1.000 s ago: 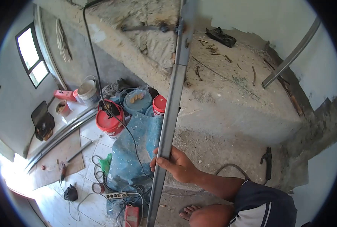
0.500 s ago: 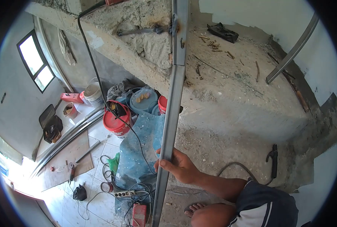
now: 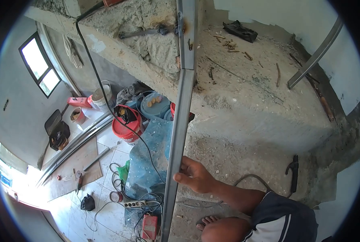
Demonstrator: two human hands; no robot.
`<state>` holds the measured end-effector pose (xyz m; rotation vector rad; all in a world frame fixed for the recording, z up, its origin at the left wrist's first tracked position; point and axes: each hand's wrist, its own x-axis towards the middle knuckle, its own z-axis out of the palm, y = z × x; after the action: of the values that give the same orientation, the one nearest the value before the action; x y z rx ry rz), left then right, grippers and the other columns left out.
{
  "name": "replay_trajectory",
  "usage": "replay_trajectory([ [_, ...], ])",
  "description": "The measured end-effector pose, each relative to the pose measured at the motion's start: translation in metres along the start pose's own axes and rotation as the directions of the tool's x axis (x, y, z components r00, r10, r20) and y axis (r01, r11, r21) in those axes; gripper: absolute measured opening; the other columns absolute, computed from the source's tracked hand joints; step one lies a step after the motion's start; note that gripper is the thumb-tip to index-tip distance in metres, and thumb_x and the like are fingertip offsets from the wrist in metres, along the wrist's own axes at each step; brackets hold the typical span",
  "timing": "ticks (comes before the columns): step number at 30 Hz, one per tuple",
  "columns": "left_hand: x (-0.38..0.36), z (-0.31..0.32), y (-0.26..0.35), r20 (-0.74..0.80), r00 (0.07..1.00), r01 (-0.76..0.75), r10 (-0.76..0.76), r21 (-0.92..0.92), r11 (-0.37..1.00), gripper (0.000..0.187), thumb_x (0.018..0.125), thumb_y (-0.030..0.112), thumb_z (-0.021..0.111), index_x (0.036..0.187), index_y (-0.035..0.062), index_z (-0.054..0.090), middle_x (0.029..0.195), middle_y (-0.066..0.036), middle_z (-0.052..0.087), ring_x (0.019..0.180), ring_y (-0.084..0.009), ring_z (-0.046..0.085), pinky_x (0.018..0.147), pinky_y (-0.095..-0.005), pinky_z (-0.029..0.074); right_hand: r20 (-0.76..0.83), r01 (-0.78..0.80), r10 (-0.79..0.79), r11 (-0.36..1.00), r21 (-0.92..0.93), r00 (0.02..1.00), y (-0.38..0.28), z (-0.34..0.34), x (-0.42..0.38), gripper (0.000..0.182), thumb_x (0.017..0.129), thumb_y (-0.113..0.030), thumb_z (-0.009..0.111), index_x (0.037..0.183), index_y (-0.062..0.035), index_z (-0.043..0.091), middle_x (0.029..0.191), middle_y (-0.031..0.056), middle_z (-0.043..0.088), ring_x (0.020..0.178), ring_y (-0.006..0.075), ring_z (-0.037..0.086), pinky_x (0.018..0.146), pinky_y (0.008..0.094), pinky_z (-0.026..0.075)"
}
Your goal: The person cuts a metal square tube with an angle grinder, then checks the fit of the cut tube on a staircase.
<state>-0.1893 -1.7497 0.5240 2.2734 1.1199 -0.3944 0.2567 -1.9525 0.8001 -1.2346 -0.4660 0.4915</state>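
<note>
My right hand (image 3: 197,177) is at the right edge of a long grey metal bar (image 3: 179,121). Its thumb presses on the near face, while the other fingertips are hidden behind the bar. Slanting steeply through the middle of the view, the bar meets another upright metal piece (image 3: 188,36) at a visible joint. Rust and burn marks show on that upper piece, beside a broken concrete edge (image 3: 147,52). My left hand is out of view.
A black electrode holder (image 3: 294,175) with its cable lies on the lower concrete step. Below left are a red bucket (image 3: 125,131), a power strip (image 3: 133,204), a red box (image 3: 149,227), tangled cords and an angle grinder (image 3: 79,181). A curved metal bar (image 3: 319,52) stands at right.
My right hand has loosened on the bar: fingertips that showed past its left edge are gone from there. The camera view has shifted slightly.
</note>
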Motion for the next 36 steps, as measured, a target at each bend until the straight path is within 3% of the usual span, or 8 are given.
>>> replay_trajectory([
  [5, -0.002, -0.047, 0.046, 0.057, 0.991, -0.127, 0.123, 0.086, 0.988, 0.094, 0.085, 0.057, 0.078, 0.153, 0.0023, 0.043, 0.157, -0.019, 0.044, 0.143, -0.0371, 0.041, 0.116, -0.0449, 0.035, -0.001, 0.116, -0.116, 0.993, 0.028, 0.993, 0.009, -0.030, 0.000, 0.059, 0.098, -0.034, 0.071, 0.142, -0.0035, 0.047, 0.110, 0.0078, 0.067, 0.103, 0.0145, 0.066, 0.088, 0.0329, 0.052],
  [7, -0.012, -0.043, 0.034, -0.168, 0.978, -0.155, 0.126, -0.171, 0.973, 0.089, 0.065, 0.033, 0.092, 0.137, -0.0006, 0.054, 0.127, -0.025, 0.063, 0.119, -0.0416, 0.060, 0.099, -0.0471, 0.048, -0.052, 0.168, -0.167, 0.985, 0.036, 0.985, -0.007, -0.031, 0.002, 0.064, 0.098, -0.039, 0.071, 0.144, -0.0037, 0.046, 0.113, 0.0101, 0.068, 0.102, 0.0167, 0.067, 0.087, 0.0332, 0.053],
  [14, -0.069, -0.034, 0.013, -0.400, 0.916, -0.183, 0.045, -0.314, 0.931, 0.088, 0.077, 0.025, 0.087, 0.149, -0.0006, 0.043, 0.139, -0.025, 0.056, 0.132, -0.0415, 0.052, 0.110, -0.0469, 0.042, -0.459, 0.134, -0.356, 0.884, -0.447, 0.814, -0.074, 0.013, -0.019, 0.067, 0.097, -0.038, 0.071, 0.148, -0.0039, 0.044, 0.127, 0.0131, 0.062, 0.115, 0.0208, 0.061, 0.091, 0.0334, 0.051],
  [18, -0.152, -0.035, -0.023, -0.376, 0.927, -0.175, -0.012, -0.460, 0.871, 0.070, 0.083, 0.022, 0.083, 0.141, -0.0017, 0.051, 0.134, -0.022, 0.061, 0.125, -0.0396, 0.059, 0.107, -0.0467, 0.045, -0.302, 0.144, -0.567, 0.610, -0.779, 0.767, -0.133, 0.094, -0.073, 0.067, 0.094, -0.028, 0.074, 0.148, -0.0024, 0.044, 0.140, 0.0147, 0.052, 0.128, 0.0242, 0.052, 0.096, 0.0390, 0.050],
  [20, -0.213, -0.051, -0.034, -0.227, 0.966, -0.044, -0.120, -0.608, 0.793, 0.067, 0.083, 0.024, 0.082, 0.138, -0.0012, 0.054, 0.131, -0.022, 0.063, 0.121, -0.0384, 0.061, 0.104, -0.0465, 0.047, -0.212, 0.168, -0.492, 0.618, -0.768, 0.844, -0.156, 0.162, -0.097, 0.060, 0.092, -0.025, 0.075, 0.144, -0.0046, 0.051, 0.130, 0.0123, 0.061, 0.119, 0.0229, 0.059, 0.095, 0.0389, 0.050],
  [22, -0.281, -0.071, -0.057, -0.060, 0.975, 0.106, -0.213, -0.719, 0.686, 0.063, 0.084, 0.025, 0.082, 0.136, -0.0007, 0.057, 0.127, -0.021, 0.066, 0.118, -0.0371, 0.063, 0.102, -0.0463, 0.049, 0.050, 0.025, 0.024, 0.620, -0.784, 0.998, -0.175, 0.228, -0.119, 0.057, 0.090, -0.028, 0.076, 0.139, -0.0069, 0.057, 0.114, 0.0113, 0.069, 0.106, 0.0237, 0.066, 0.092, 0.0378, 0.051],
  [26, -0.399, -0.128, -0.117, 0.096, 0.976, 0.211, -0.196, -0.641, 0.738, 0.061, 0.083, 0.034, 0.083, 0.130, 0.0016, 0.062, 0.118, -0.020, 0.071, 0.110, -0.0340, 0.069, 0.092, -0.0432, 0.056, 0.185, -0.051, 0.592, 0.359, -0.932, 0.784, -0.145, 0.314, -0.153, 0.056, 0.089, -0.033, 0.077, 0.134, -0.0029, 0.061, 0.104, 0.0143, 0.071, 0.093, 0.0239, 0.069, 0.086, 0.0364, 0.053],
  [36, -0.571, -0.180, -0.328, 0.122, 0.626, 0.471, -0.770, -0.846, 0.249, 0.052, 0.090, 0.033, 0.077, 0.124, -0.0040, 0.062, 0.111, -0.017, 0.073, 0.096, -0.0240, 0.071, 0.080, -0.0355, 0.056, -0.087, -0.315, 0.698, 0.206, -0.926, 0.711, 0.051, 0.369, -0.310, 0.057, 0.089, -0.041, 0.073, 0.126, 0.0011, 0.065, 0.120, 0.0227, 0.069, 0.111, 0.0359, 0.068, 0.096, 0.0427, 0.051],
])
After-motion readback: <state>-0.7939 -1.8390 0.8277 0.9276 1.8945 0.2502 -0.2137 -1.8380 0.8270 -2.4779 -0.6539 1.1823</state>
